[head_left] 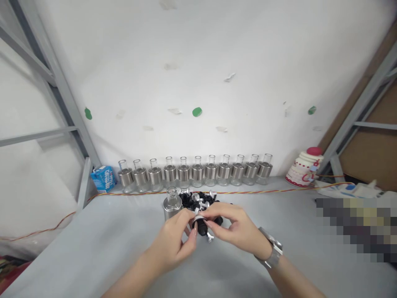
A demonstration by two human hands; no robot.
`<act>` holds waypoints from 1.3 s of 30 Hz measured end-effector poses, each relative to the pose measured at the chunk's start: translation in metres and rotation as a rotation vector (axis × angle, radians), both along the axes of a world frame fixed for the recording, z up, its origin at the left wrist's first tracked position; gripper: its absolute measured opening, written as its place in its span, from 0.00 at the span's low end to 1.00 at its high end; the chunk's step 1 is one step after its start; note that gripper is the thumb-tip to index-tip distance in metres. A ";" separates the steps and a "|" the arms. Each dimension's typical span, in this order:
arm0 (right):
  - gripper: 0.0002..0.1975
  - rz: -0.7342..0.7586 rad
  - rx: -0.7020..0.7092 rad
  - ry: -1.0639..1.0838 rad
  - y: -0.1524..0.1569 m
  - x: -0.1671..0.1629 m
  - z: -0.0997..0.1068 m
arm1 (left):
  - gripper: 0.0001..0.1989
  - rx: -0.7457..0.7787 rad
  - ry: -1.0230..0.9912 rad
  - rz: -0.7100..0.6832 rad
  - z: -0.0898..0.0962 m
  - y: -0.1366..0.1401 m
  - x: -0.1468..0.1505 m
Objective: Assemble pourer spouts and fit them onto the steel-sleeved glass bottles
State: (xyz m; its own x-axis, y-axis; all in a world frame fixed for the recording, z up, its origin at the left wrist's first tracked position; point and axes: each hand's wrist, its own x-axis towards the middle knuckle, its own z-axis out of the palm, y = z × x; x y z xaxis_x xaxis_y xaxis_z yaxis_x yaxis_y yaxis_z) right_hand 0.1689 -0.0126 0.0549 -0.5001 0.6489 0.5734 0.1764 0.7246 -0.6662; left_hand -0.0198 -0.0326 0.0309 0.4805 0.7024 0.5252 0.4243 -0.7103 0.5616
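Note:
Between my two hands is a bottle stopper [202,229] with a ribbed black plug and a silvery metal top. My left hand [173,240] pinches it from the left, thumb and fingers at its rim. From the right, the fingertips of my right hand [237,229] close on the same rim. Just behind lies a pile of similar black stoppers [187,201] with silvery spouts, partly hidden by my hands. A glass bottle [173,203] with a metal sleeve and open neck stands left of the pile, its lower part behind my left hand.
Several sleeved glass bottles [197,170] stand in a row along the wall. A blue drink carton [104,179] is at the left end, a white jar with a red lid [304,166] at the right. A twisted red-yellow wire [248,191] crosses the grey table [124,223].

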 end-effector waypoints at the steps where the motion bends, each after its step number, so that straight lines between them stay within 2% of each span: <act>1: 0.09 0.012 -0.002 -0.002 0.000 0.001 0.001 | 0.09 -0.004 -0.011 -0.006 0.000 0.000 0.000; 10: 0.07 0.011 0.004 -0.061 -0.001 0.006 0.003 | 0.07 -0.019 0.004 -0.014 -0.003 -0.001 0.005; 21: 0.05 -0.046 -0.093 -0.066 0.000 0.001 -0.007 | 0.06 -0.236 -0.102 0.010 -0.007 0.005 0.010; 25: 0.08 -0.007 -0.202 0.003 0.005 0.005 -0.004 | 0.07 -0.355 -0.217 -0.005 -0.002 0.004 0.007; 27: 0.10 0.042 -0.230 0.048 0.007 0.007 -0.002 | 0.07 -0.338 -0.299 -0.011 0.000 0.004 0.004; 30: 0.12 0.104 -0.201 0.070 0.008 0.008 0.000 | 0.07 -0.302 -0.450 0.014 0.000 0.006 0.003; 33: 0.15 0.082 -0.165 0.063 0.005 0.004 0.000 | 0.07 -0.464 -0.605 -0.029 -0.001 0.007 0.007; 39: 0.18 -0.083 -0.023 0.010 -0.002 -0.003 -0.005 | 0.08 -0.848 -0.882 -0.224 -0.001 0.004 0.019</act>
